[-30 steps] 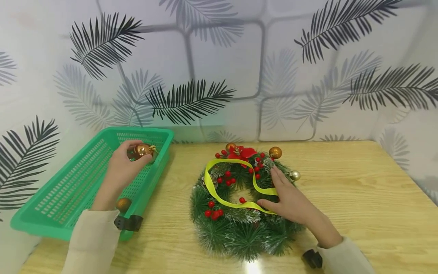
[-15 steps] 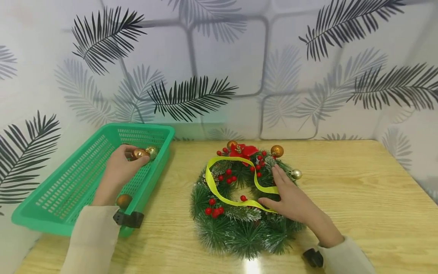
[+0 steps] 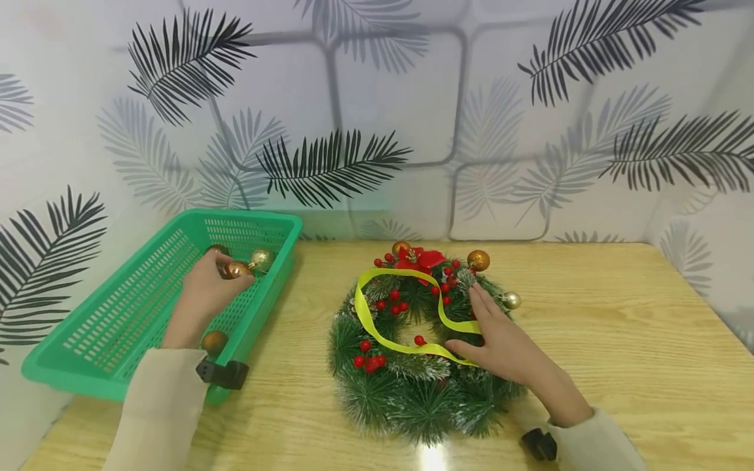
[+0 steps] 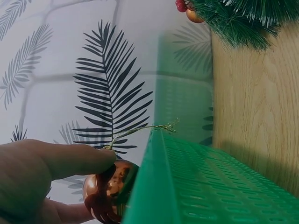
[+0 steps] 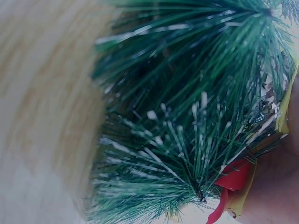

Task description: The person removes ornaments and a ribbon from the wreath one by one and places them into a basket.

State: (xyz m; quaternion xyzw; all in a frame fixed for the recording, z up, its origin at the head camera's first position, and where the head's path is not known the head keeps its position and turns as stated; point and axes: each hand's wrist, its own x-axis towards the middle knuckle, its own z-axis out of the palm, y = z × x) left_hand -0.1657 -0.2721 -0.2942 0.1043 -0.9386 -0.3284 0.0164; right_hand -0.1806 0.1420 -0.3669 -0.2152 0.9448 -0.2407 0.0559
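In the head view, my left hand (image 3: 200,294) is inside the green plastic basket (image 3: 297,252), pinching a shiny copper Christmas bauble (image 3: 237,269). The left wrist view shows thumb and finger on this bauble (image 4: 110,193), close to the basket wall (image 4: 156,182); a gold loop of string (image 4: 140,129) sticks up from its top. My right hand (image 3: 509,343) lies on the right side of a green Christmas wreath (image 3: 424,405), fingers extended. A yellow ribbon (image 3: 366,320) curves over the wreath and runs under that hand. Wreath needles (image 5: 187,93) fill much of the right wrist view.
Beside the held bauble in the basket lie a gold glitter bauble (image 3: 262,260), a brown one (image 3: 218,250) partly hidden by my hand, and a matte orange one (image 3: 214,342). The wreath carries red berries, a red flower (image 3: 419,258) and baubles. A patterned wall backs the wooden table (image 3: 618,314).
My left hand has lowered the copper bauble a little within the basket, and the gold and brown baubles behind it show more. The right hand stays on the wreath.
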